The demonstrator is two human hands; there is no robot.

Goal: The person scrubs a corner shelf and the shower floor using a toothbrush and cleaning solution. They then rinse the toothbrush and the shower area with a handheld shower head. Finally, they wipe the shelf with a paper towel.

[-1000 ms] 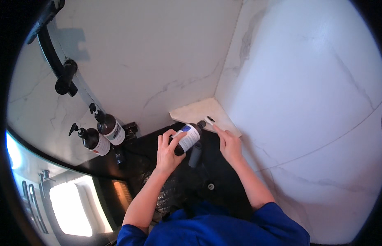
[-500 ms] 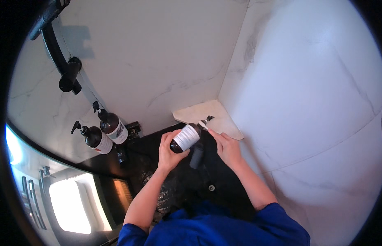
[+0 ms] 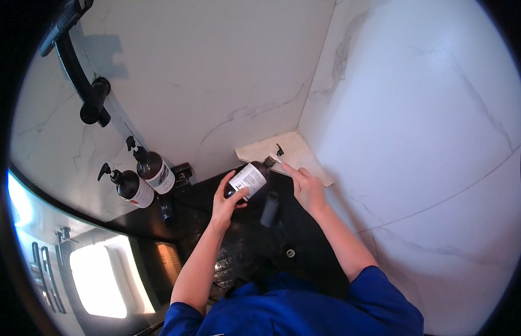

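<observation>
My left hand [image 3: 227, 203] is wrapped round a dark brown pump bottle [image 3: 250, 180] with a white label. The bottle is tilted, its neck and black pump [image 3: 280, 150] pointing up and to the right, in front of the corner shelf. At the neck, my right hand [image 3: 308, 193] grips a slim tool with a whitish head, perhaps a small brush [image 3: 275, 158]. Its head lies against the bottle's collar, and my index finger stretches along it. The rest of the tool is hidden by my fingers.
A pale triangular shelf [image 3: 305, 154] sits in the wall corner. Two brown pump bottles [image 3: 157, 172] stand at the left beside a black fixture [image 3: 183, 175]. A black shower bar [image 3: 75, 67] hangs above them. A dark grey cylinder [image 3: 269, 209] is below the hands.
My left hand has turned the bottle, so another side of its label shows, and shifted it slightly left. The tool's head has moved up a little along with the bottle's neck.
</observation>
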